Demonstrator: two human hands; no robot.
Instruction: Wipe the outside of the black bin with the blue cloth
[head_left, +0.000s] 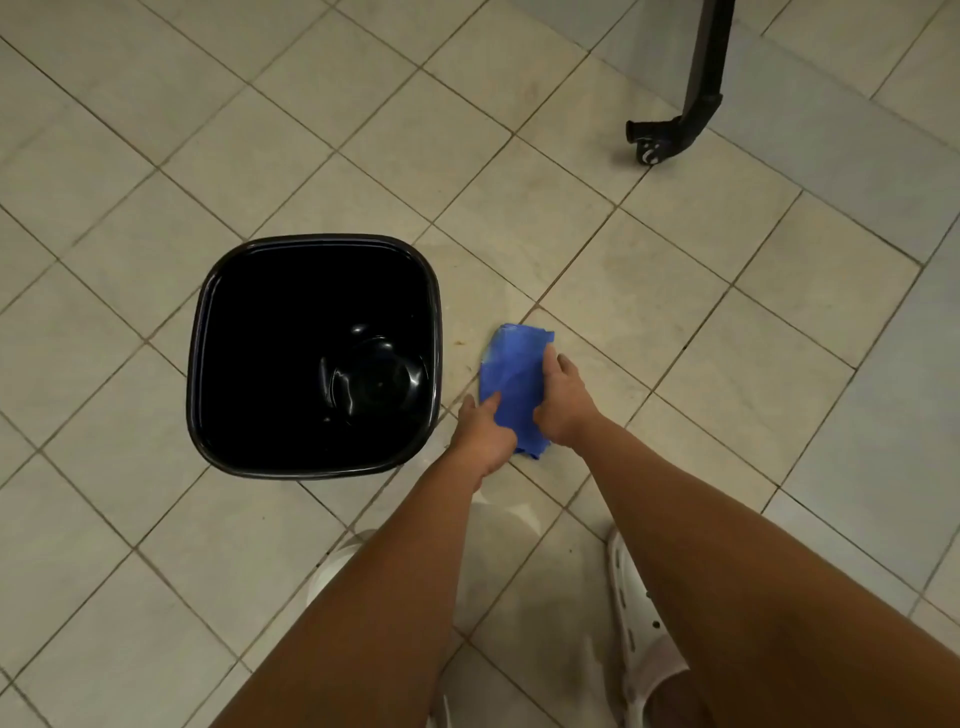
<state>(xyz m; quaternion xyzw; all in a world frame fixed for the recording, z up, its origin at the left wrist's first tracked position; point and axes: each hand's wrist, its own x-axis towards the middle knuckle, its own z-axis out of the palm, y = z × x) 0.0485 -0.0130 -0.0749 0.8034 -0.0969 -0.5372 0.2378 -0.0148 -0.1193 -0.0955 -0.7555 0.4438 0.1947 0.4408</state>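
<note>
Black bin (249, 338) upright; beside it blue cloth (511, 369) in left hand (485, 436), right hand (563, 405)

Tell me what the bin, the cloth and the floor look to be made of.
The black bin looks like hard plastic, glossy: sharp glints inside, moulded rim. The blue cloth seems soft fabric, matte, maybe microfibre: it folds and creases. The floor is probably ceramic tile, dull sheen, with dark grout lines.
</note>
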